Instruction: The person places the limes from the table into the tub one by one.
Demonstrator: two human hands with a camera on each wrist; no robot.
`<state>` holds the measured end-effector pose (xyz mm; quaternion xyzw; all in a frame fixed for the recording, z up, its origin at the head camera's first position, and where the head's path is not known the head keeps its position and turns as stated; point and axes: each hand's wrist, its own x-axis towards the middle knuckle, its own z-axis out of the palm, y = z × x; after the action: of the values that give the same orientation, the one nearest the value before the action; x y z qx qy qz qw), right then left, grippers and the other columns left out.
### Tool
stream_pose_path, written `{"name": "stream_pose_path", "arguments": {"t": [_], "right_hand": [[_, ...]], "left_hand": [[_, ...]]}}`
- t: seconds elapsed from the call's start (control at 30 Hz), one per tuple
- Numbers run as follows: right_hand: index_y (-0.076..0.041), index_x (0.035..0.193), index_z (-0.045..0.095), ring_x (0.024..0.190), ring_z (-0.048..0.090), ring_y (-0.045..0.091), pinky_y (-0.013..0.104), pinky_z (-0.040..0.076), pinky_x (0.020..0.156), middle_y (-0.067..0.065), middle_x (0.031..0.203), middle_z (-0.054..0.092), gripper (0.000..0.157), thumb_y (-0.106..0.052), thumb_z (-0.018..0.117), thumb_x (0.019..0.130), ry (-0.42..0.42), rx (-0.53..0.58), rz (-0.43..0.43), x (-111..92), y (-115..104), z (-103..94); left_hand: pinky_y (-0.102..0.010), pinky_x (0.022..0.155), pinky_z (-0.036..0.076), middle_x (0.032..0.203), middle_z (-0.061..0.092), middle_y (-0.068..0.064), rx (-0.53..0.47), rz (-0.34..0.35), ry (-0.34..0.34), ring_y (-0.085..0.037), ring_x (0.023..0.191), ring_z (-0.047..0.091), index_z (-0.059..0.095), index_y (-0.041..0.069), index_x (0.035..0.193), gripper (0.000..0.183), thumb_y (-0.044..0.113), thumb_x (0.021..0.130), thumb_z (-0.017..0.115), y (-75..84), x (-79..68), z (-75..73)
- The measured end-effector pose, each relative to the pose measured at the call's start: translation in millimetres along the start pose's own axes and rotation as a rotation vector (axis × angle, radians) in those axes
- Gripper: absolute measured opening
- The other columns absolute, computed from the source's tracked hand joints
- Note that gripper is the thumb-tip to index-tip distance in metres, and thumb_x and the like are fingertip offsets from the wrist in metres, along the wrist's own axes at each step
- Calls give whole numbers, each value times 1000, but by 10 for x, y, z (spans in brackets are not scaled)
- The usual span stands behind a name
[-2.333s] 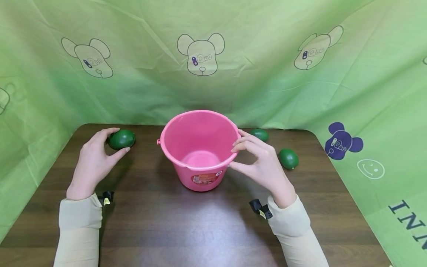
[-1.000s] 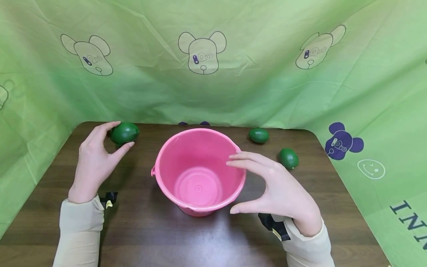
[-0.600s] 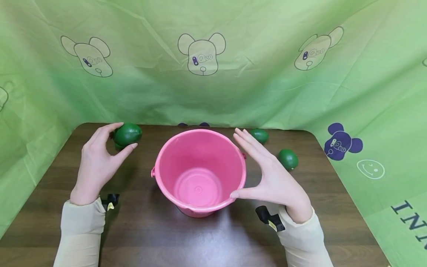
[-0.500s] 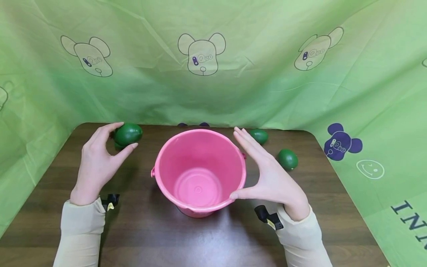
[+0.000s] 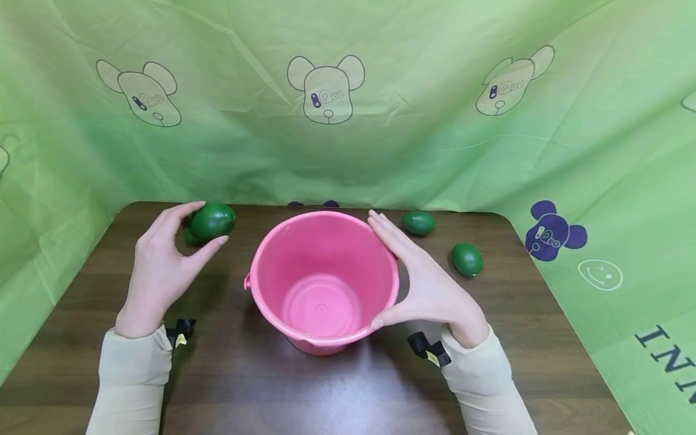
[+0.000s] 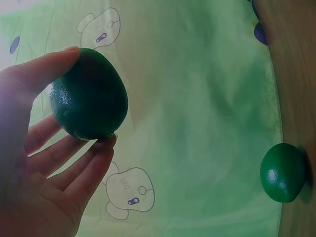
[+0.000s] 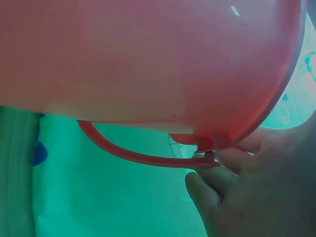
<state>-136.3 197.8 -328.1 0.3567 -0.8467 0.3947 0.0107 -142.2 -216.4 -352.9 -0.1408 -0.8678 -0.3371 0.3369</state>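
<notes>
My left hand point(image 5: 163, 260) pinches a glossy dark green lime point(image 5: 212, 222) between thumb and fingertips, above the table at the left. In the left wrist view the lime point(image 6: 89, 94) has a small nub at its lower end. Behind it another lime point(image 5: 190, 237) shows partly in the head view. A pink bucket point(image 5: 326, 254) stands upright in the middle with nothing in it. My right hand point(image 5: 429, 284) lies spread along its right side, fingers straight and thumb at the front rim. In the right wrist view these fingers are beside the red-looking handle point(image 7: 143, 158).
Two more limes lie at the back right, one lime point(image 5: 418, 223) near the table's far edge and a second lime point(image 5: 467, 260) nearer and further right. The brown wooden table point(image 5: 244, 386) meets a green printed cloth point(image 5: 228, 145) behind and at both sides.
The bucket has come nearer, its floor now showing more. My right hand left the rim, spread its fingers, then came back against the bucket. My left hand has raised its lime and shifted slightly right.
</notes>
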Motion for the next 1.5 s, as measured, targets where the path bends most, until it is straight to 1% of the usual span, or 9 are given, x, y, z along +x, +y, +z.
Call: {"name": "stream_pose_path", "arguments": {"t": [0.17, 0.37, 0.5, 0.63, 0.77, 1.03, 1.27, 1.37, 1.5], "right_hand": [[-19, 163, 29, 154, 9, 21, 56, 25, 116, -8, 168, 18, 138, -40, 103, 49, -15, -10, -29, 32, 29, 33], [-18, 163, 28, 154, 10, 21, 54, 27, 116, -8, 168, 19, 139, -41, 103, 49, -14, -15, -35, 36, 32, 63], [-19, 164, 26, 152, 16, 17, 51, 29, 115, -7, 168, 19, 141, -40, 103, 48, -18, -16, -13, 28, 51, 72], [-22, 164, 25, 151, 21, 14, 50, 32, 114, -7, 168, 20, 141, -41, 104, 48, -21, -18, 11, 18, 61, 76], [-23, 164, 25, 151, 21, 13, 50, 32, 113, -8, 167, 20, 140, -40, 104, 48, -23, -15, 26, 13, 58, 74], [-23, 164, 26, 150, 23, 13, 50, 32, 114, -7, 167, 21, 141, -40, 104, 48, -17, -17, 28, 15, 45, 60], [-24, 164, 26, 149, 24, 13, 50, 33, 113, -9, 166, 22, 141, -43, 104, 48, -16, 4, 39, 13, 45, 63], [-25, 163, 26, 149, 25, 13, 49, 33, 113, -9, 166, 22, 141, -42, 104, 48, -13, 7, 39, 18, 39, 65], [-25, 163, 26, 148, 26, 13, 49, 33, 113, -10, 166, 23, 141, -38, 105, 47, -11, 12, 44, 22, 33, 69]], "left_hand": [[-29, 88, 47, 123, 66, -7, 3, -9, -12, -25, 101, 62, 65, 8, 133, 65, 14, 75, 93, 5, -7, 6], [-27, 87, 46, 122, 66, -7, -5, -9, -17, -25, 100, 63, 65, 9, 133, 65, 14, 75, 93, 21, -5, 6], [-25, 87, 45, 122, 67, -6, -9, 4, -17, -23, 100, 62, 65, 9, 132, 64, 14, 75, 93, 27, 10, 14], [-33, 87, 48, 123, 67, -7, -21, 22, -25, -24, 102, 62, 66, 9, 133, 65, 14, 74, 94, 41, 26, 32], [-41, 87, 50, 123, 67, -7, -36, 27, -33, -25, 103, 63, 66, 9, 133, 66, 12, 73, 94, 54, 27, 47], [-35, 90, 50, 123, 67, -7, -41, 36, -35, -24, 104, 63, 66, 10, 134, 66, 15, 74, 94, 65, 49, 59], [-47, 87, 52, 123, 67, -6, -48, 55, -28, -23, 104, 62, 65, 10, 134, 66, 16, 75, 93, 77, 103, 45], [-43, 87, 51, 123, 67, -5, -50, 63, -23, -23, 104, 62, 66, 11, 134, 66, 17, 75, 93, 89, 129, 34], [-44, 86, 51, 123, 67, -5, -56, 67, -25, -23, 104, 61, 66, 12, 134, 65, 16, 75, 93, 118, 162, 24]]}}
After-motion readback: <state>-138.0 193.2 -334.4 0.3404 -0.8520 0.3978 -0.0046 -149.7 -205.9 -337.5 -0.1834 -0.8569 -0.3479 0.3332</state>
